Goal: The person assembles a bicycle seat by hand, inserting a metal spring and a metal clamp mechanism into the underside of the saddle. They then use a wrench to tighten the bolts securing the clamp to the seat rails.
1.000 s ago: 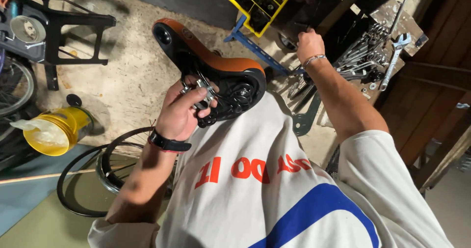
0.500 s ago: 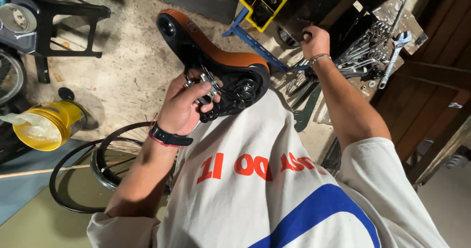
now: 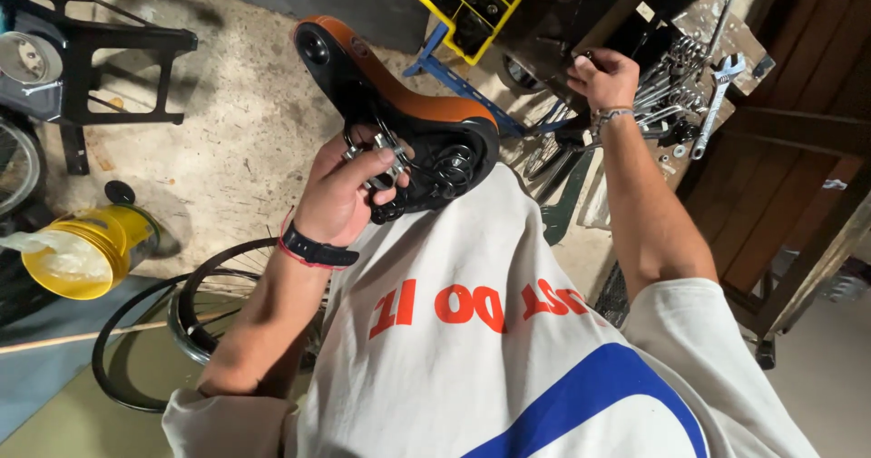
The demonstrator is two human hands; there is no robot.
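My left hand [image 3: 349,190] grips the metal rails and clamp under an upturned bicycle saddle [image 3: 399,122], orange on its edge and black beneath, held against my white shirt. A black band circles that wrist. My right hand [image 3: 603,75] reaches out over a wooden workbench [image 3: 771,177] and closes on a small dark item next to a row of wrenches [image 3: 676,91]; what it holds is too small to name. A beaded bracelet sits on that wrist.
A yellow compartment box [image 3: 454,4] lies on a blue frame at the top. A yellow bucket [image 3: 86,254] stands at the left on the concrete floor. A bicycle rim and tyre [image 3: 181,322] lie below it. A black stand [image 3: 109,59] is top left.
My right hand has moved further away along the bench, from the wrenches to a spot beyond them. My left hand keeps its hold on the saddle, which has barely shifted.
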